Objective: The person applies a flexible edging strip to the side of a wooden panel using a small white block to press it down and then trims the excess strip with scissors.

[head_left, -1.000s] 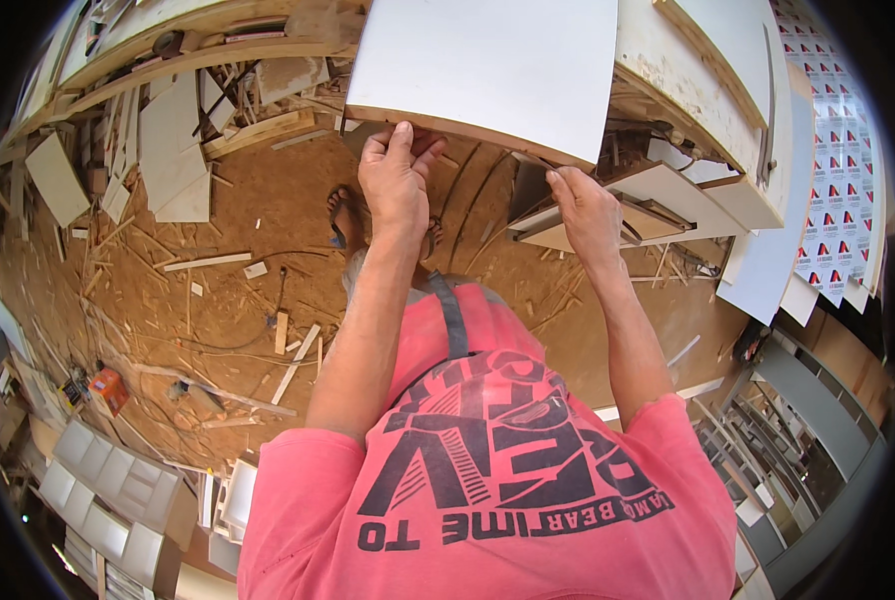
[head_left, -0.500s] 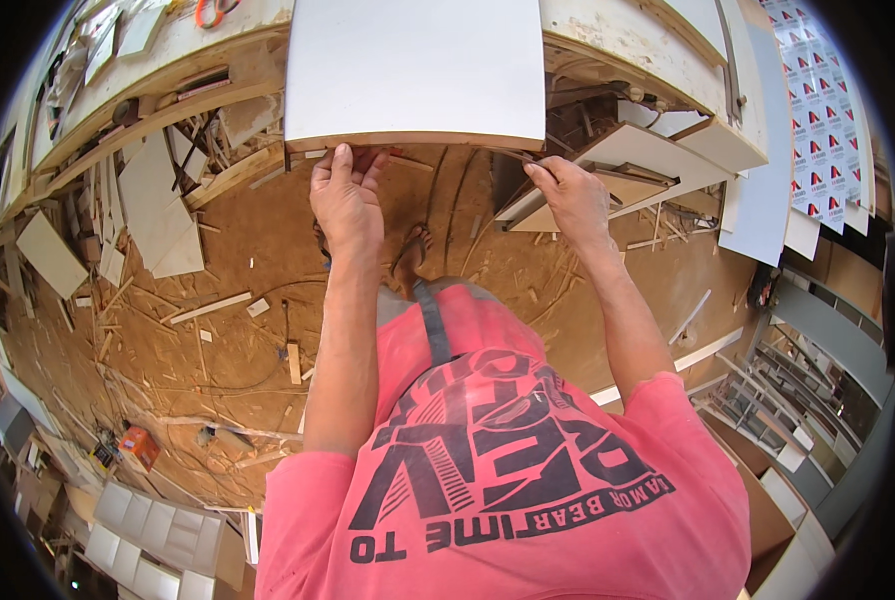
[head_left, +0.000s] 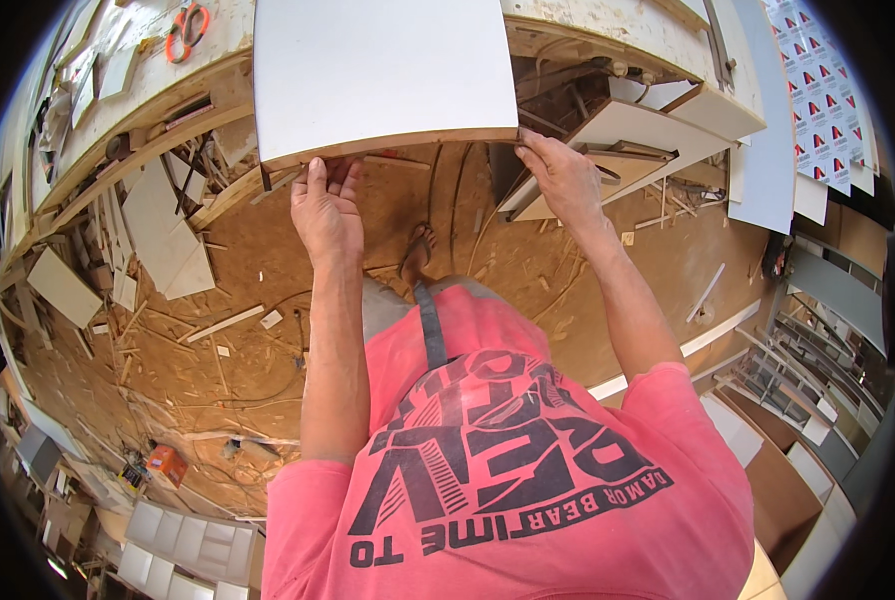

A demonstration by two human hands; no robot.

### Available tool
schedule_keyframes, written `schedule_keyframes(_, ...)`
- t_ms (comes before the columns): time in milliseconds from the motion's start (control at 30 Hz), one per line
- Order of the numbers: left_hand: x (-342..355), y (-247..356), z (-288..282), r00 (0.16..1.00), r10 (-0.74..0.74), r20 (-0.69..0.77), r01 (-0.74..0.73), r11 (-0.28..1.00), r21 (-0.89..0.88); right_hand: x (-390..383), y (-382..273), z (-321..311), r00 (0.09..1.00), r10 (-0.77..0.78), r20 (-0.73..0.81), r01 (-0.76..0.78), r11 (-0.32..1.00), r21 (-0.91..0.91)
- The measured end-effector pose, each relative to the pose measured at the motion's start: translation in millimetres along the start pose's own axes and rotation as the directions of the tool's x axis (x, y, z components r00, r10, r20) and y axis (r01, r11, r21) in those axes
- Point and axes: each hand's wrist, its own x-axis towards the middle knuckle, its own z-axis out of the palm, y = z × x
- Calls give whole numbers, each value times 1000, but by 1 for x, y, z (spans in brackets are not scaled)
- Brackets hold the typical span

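Note:
A white board (head_left: pixel 383 65) lies over the workbench, with a thin brown strip (head_left: pixel 398 142) along its near edge. My left hand (head_left: pixel 326 208) grips that edge near the left corner, thumb upright against it and fingers curled beneath. At the right corner, my right hand (head_left: pixel 558 178) pinches the edge strip between thumb and fingers. The underside of the board, and whatever my curled fingers touch there, is hidden.
Orange-handled scissors (head_left: pixel 186 32) rest on the bench (head_left: pixel 128 100) to the left. Loose panels (head_left: pixel 168 230) and wood offcuts litter the floor (head_left: pixel 218 370). Leaning panels (head_left: pixel 618 150) sit right of the board; printed sheets (head_left: pixel 818 90) stand beyond. An orange box (head_left: pixel 168 462) lies lower left.
The board and both hands have shifted left in the view, and the scissors now show. My right hand has moved along the edge to the right corner; my left grip stays put.

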Motion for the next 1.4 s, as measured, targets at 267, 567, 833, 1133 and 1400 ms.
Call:
schedule_keyframes(267, 0, 1, 0, 1000, -2, -14, 2, 1000, -4, -1, 3, 3, 995, -79, -54, 79, 997, -2)
schedule_keyframes(567, -3, 4, 1, 999, -27, 42, 25, 999, 43, 2, 4, 3, 991, -110, -79, 109, 994, -6)
schedule_keyframes(833, -22, -9, 11, 985, -142, 101, 143, 990, -6, 6, 8, 3, 984, -151, -99, 152, 988, 7)
schedule_keyframes(1133, -55, -12, 97, 440, -102, 892, -883, 128, 451, 9, 17, 2, 991, -135, -13, 135, 990, 38)
schedule_keyframes(1400, -1, -55, 129, 64, -331, 942, -951, -306, -43, 11, 14, -2, 989, -141, 37, 142, 990, -15)
